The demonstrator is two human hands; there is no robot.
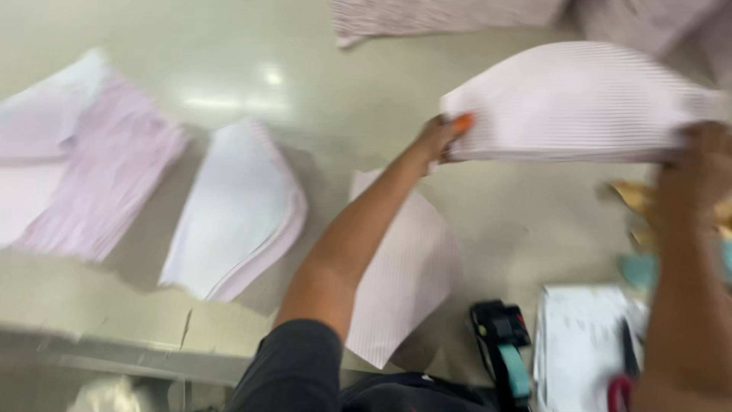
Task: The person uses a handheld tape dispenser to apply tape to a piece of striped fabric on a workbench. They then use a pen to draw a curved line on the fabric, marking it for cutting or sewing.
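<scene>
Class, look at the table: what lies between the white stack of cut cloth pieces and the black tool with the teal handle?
In the head view, one pale striped cloth piece lies between the white stack and the black tool, with the person's left forearm stretched above it.

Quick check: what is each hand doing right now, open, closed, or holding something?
Left hand: closed on the left end of the stack of pale pink striped fabric pieces.
Right hand: grip on the stack's right end; fingers blurred.

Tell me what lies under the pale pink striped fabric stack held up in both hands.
Under the lifted pink striped fabric stack shows bare glossy table. Its right part is covered by the right hand.
</scene>
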